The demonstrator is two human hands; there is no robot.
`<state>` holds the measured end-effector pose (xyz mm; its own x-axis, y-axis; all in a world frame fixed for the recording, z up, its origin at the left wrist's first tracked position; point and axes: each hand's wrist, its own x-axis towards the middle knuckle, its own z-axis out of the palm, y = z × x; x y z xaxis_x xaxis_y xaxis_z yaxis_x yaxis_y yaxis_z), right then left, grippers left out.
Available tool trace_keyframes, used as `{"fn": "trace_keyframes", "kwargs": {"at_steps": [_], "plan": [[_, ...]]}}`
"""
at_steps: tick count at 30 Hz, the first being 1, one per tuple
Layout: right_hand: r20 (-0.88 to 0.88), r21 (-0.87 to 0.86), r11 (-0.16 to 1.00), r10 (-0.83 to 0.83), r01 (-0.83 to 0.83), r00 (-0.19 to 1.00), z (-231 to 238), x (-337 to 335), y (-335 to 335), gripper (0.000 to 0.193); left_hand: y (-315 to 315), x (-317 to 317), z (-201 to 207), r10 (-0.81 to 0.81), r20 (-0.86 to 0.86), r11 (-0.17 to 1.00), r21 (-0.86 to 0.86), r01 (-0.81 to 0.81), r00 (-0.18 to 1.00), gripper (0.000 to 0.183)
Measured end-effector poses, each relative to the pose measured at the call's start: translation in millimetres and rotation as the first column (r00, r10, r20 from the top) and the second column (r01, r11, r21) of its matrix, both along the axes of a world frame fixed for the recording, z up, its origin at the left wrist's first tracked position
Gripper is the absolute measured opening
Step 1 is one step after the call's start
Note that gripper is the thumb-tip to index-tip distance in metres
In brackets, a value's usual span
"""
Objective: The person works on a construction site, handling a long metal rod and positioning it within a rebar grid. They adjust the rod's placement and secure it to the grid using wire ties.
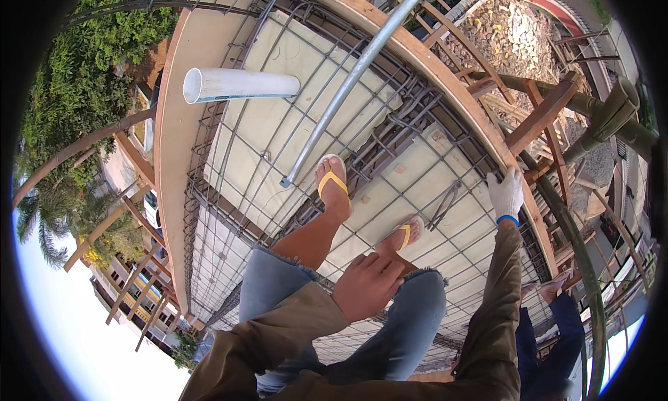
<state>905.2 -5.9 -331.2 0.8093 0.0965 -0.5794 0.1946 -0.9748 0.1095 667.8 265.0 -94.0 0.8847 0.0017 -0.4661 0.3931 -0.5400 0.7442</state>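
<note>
My left hand [365, 286] is bare and rests on my knee, fingers loosely apart, holding nothing. My right hand [505, 194], in a white glove with a blue cuff, is stretched out to the curved wooden form board [445, 77], fingers laid on its edge. A pair of metal pincers [444, 205] lies on the rebar mesh [278, 157] just left of that hand. My feet in yellow flip-flops [332, 182] stand on the mesh over pale formwork panels.
A white plastic pipe [236, 86] sticks up through the mesh at the far left. A long grey metal tube [355, 77] lies slanted across it. Wooden scaffolding and props [543, 116] drop away beyond the board. Another person's blue trouser leg [565, 331] is at the lower right.
</note>
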Motion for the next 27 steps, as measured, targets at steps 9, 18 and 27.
{"fn": "trace_keyframes", "kwargs": {"at_steps": [9, 18, 27], "plan": [[0.089, -0.001, 1.000, 0.011, -0.011, 0.996, -33, 41, 167, 0.084, 35, 26, -30, -0.050, 0.033, 0.996, 0.078, 0.048, 0.998, 0.031], [0.003, 0.189, 0.982, 0.029, -0.029, 1.000, -46, 59, 148, 0.068, 68, 59, -54, 0.046, 0.019, 0.997, 0.067, -0.047, 0.999, 0.030], [0.033, 0.257, 0.965, 0.054, -0.061, 0.998, -51, 59, 146, 0.068, 121, 71, -63, 0.252, -0.007, 0.953, 0.176, -0.246, 0.968, 0.022]]}}
